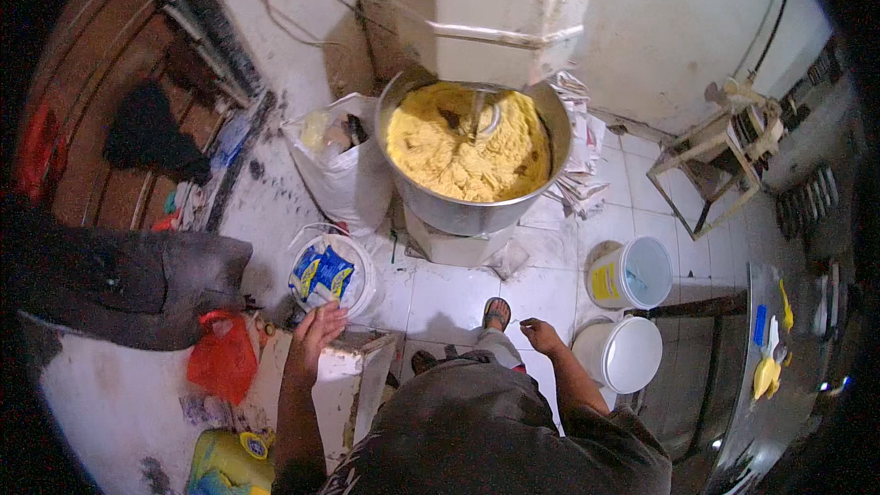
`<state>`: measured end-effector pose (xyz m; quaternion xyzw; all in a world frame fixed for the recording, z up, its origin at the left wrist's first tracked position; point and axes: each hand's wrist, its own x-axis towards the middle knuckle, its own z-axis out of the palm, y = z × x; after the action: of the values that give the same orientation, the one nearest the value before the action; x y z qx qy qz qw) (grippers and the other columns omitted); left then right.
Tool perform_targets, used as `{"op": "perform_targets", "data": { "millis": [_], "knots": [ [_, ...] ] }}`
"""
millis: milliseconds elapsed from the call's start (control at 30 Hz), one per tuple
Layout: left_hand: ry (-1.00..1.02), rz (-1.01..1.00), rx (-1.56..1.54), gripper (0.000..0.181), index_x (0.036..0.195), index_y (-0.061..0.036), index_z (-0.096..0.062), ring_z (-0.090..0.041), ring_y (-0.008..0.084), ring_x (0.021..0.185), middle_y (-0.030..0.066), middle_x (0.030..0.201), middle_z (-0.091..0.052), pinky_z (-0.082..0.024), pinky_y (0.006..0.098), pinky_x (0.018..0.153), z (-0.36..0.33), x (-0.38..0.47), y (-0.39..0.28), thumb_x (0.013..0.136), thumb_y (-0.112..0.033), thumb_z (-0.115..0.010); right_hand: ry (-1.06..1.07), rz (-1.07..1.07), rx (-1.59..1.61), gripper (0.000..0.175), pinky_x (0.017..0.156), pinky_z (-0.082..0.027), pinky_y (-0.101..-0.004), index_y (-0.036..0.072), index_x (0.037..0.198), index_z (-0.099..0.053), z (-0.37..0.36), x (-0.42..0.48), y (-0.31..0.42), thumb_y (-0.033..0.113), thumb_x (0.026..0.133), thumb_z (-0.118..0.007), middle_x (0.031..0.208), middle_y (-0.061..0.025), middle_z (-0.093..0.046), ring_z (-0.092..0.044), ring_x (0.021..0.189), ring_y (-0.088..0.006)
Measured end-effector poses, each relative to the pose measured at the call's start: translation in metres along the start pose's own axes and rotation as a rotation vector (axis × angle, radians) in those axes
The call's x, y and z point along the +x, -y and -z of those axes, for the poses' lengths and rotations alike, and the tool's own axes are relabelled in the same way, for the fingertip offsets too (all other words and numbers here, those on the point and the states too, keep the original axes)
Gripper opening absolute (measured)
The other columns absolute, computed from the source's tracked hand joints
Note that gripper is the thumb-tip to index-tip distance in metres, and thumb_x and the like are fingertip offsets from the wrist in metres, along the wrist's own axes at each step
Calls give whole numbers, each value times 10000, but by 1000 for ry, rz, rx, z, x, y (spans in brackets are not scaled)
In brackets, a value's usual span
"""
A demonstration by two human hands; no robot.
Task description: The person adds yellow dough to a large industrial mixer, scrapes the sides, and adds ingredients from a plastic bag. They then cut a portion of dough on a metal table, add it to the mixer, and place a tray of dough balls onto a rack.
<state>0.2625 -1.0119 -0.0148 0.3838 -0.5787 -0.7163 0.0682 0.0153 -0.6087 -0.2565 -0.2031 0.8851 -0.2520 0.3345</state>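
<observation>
Ahead stands a dough mixer (pixel 495 27) with a metal bowl (pixel 467 213) holding yellow dough (pixel 454 165); its hook dips into the dough. My left hand (pixel 320 333) is raised near a white bucket (pixel 368 282) with blue-and-yellow packets (pixel 323 271) on top; its fingers are spread and I see nothing held. On the other side, my right hand (pixel 542 335) hangs beside my leg with bent fingers, near a lidded white bucket (pixel 631 356). Whether its fingers hold anything small is not clear. Neither hand touches the mixer.
A white sack (pixel 344 179) leans left of the bowl, with stacked paper (pixel 584 144) to its right. An uncovered bucket (pixel 646 271) and a metal-framed stand (pixel 715 172) are at right. A red plastic bag (pixel 223 357) and a yellow jerrycan (pixel 227 460) are at lower left.
</observation>
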Motion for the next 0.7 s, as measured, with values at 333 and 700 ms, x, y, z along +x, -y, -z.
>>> {"op": "perform_targets", "data": {
  "millis": [333, 700],
  "knots": [
    [69, -336, 128, 436, 1241, 20, -518, -579, 219, 1075, 138, 1151, -606, -432, 345, 965, -115, 104, -85, 998, -333, -439, -107, -523, 407, 233, 548, -470, -303, 21, 1012, -617, 21, -15, -263, 199, 868, -577, 763, -83, -590, -547, 639, -167],
    [-221, -782, 306, 381, 1207, 13, -553, -574, 174, 1048, 102, 1138, -619, -419, 302, 952, -226, 154, -211, 983, -289, -494, -378, -345, 598, 425, 946, -459, -329, 32, 1069, -646, 165, 16, -203, -64, 664, -560, 1062, -139, -662, -623, 1004, -245]
  ]
}}
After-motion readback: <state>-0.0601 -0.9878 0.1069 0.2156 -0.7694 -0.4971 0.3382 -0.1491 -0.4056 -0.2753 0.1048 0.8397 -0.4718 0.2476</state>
